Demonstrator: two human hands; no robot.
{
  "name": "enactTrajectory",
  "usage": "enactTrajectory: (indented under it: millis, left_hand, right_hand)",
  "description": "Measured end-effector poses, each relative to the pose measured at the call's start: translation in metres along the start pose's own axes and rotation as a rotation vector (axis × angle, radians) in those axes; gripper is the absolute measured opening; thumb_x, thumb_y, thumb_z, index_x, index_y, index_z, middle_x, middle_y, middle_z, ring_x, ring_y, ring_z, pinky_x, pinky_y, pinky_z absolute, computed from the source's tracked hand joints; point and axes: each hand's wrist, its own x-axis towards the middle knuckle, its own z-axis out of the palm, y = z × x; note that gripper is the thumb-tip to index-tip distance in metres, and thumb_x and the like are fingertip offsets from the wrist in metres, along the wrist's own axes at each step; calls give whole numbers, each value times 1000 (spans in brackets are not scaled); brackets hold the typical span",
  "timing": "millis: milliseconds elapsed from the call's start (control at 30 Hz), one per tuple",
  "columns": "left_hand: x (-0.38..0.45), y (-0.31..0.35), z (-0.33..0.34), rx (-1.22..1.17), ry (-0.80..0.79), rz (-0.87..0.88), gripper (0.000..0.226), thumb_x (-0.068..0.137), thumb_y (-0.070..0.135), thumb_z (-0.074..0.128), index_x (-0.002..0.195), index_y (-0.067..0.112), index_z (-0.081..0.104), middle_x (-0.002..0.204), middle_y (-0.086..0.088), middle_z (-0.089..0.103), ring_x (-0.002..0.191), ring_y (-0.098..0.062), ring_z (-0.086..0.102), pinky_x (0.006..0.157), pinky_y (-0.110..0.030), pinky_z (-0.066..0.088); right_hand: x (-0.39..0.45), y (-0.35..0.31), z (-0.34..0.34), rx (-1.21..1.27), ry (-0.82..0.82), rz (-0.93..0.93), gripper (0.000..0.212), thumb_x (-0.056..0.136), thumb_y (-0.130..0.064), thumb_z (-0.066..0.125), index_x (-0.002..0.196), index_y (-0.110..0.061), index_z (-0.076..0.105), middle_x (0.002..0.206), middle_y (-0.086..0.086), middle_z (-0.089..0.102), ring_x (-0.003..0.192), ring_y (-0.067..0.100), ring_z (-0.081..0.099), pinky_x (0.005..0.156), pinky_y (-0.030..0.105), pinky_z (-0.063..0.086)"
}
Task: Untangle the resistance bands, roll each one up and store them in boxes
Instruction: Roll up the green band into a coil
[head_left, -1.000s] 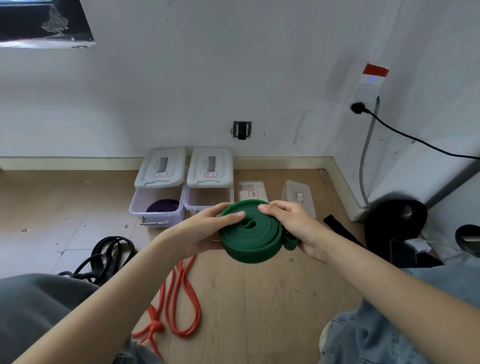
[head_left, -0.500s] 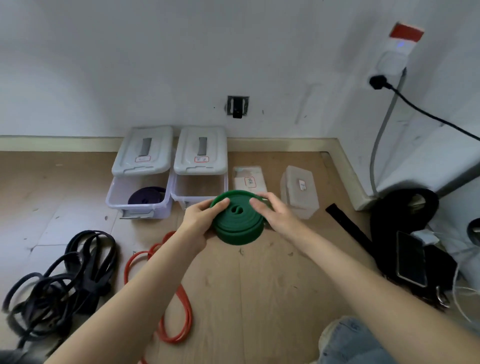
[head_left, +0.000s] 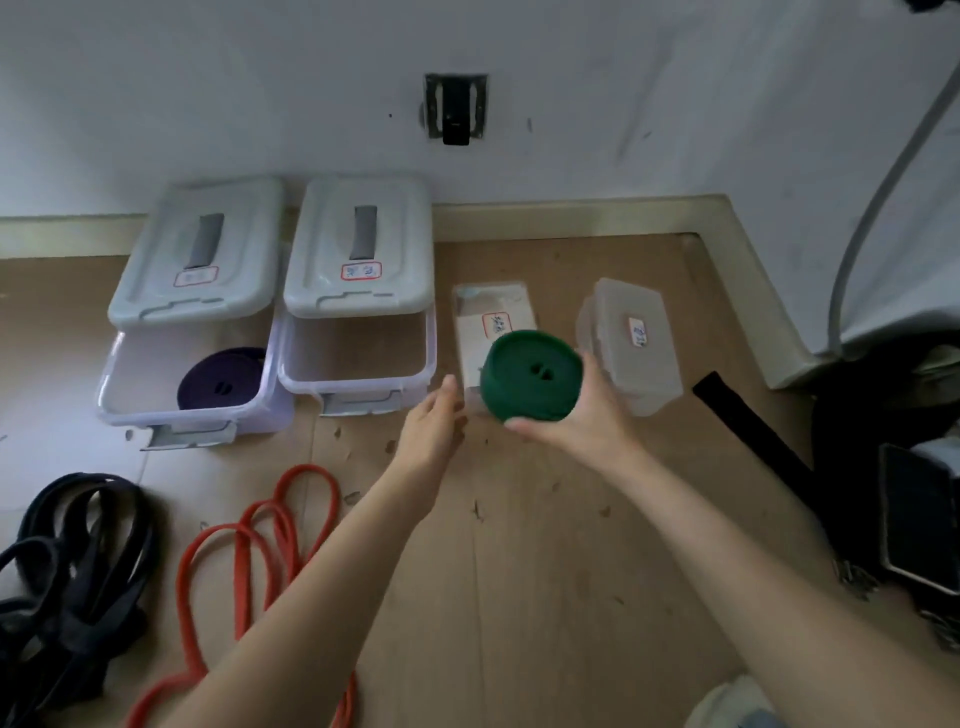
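My right hand (head_left: 582, 421) grips the rolled dark-green rubber resistance band (head_left: 531, 375), fingers curled around its coil, holding it above the floor in front of a small clear lidded box (head_left: 493, 322). My left hand (head_left: 434, 423) hovers just beside it, fingers straight and empty (not touching). A rolled purple band (head_left: 221, 379) lies in the leftmost open translucent plastic box (head_left: 124, 395).

Matt green rubber band (head_left: 531, 375), translucent glossy plastic boxes (head_left: 358, 358), scuffed wood-look floor (head_left: 519, 571), matt white painted wall (head_left: 260, 78)
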Motion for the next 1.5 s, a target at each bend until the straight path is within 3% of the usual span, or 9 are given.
enactTrajectory:
  millis: [100,233,467,833,967,1067,1200,1333,1500]
  left_hand:
    - [27,-8,12,308,76,99,43,99,27,40,138,9,40,139,-9,47,128,-24,43,102,-33,34]
    - [62,1,28,404,124,126,38,99,19,39,135,6,39,135,-13,48,115,-21,49,85,-25,35]
    - [104,10,42,356,186,-40,35,98,22,41,127,3,45,128,-19,52,118,-33,49,100,-44,42]
    - [72,20,38,216,86,46,43,100,38,29,130,15,50,138,-6,48,119,-20,46,96,-34,34]
    - [66,37,54,186,-17,238,34,101,38,29,109,25,60,128,-6,56,108,-15,54,89,-27,41]
    - [63,35,84,318,-219,388,33,101,30,34,126,22,54,135,-5,52,125,-20,46,96,-25,35]
    - [62,9,101,738,-436,534,43,97,17,44,140,22,40,147,-3,39,132,-20,39,101,-22,28]
    - [69,-11,65,959,-189,587,47,88,2,47,134,13,50,140,-10,45,129,-29,40,108,-36,31]
    - [83,-18,26,909,54,358,40,94,8,45,134,11,47,138,-16,39,120,-32,47,99,-36,39]
  right_hand:
    - [29,9,1,251,31,80,90,58,-42,85,129,-23,35,113,-11,45,106,9,46,77,16,36]
    - [61,15,24,337,18,95,90,59,-38,86,131,-21,35,113,-11,46,108,10,47,85,22,41]
    - [69,37,35,348,-4,99,98,56,-40,87,135,-23,31,126,-6,46,117,13,45,94,28,40]
    - [37,34,3,314,-41,48,101,44,-52,84,127,-35,30,121,-14,45,115,8,44,89,24,38]
    - [33,13,-32,360,10,17,95,48,-47,81,129,-34,33,113,-24,45,105,-6,46,81,16,41]
    - [37,-3,-62,484,72,29,87,52,-44,80,128,-30,39,121,-7,53,113,9,53,90,25,48]
    - [49,-18,-75,940,-237,88,90,41,-47,90,118,-15,56,119,9,65,114,26,60,99,41,47]
    - [67,-15,-40,979,-278,273,73,62,-38,82,122,-7,51,117,14,59,111,26,56,97,38,47]
    - [83,0,9,680,-217,335,92,54,-49,75,130,-8,45,112,5,61,100,17,57,78,26,49]
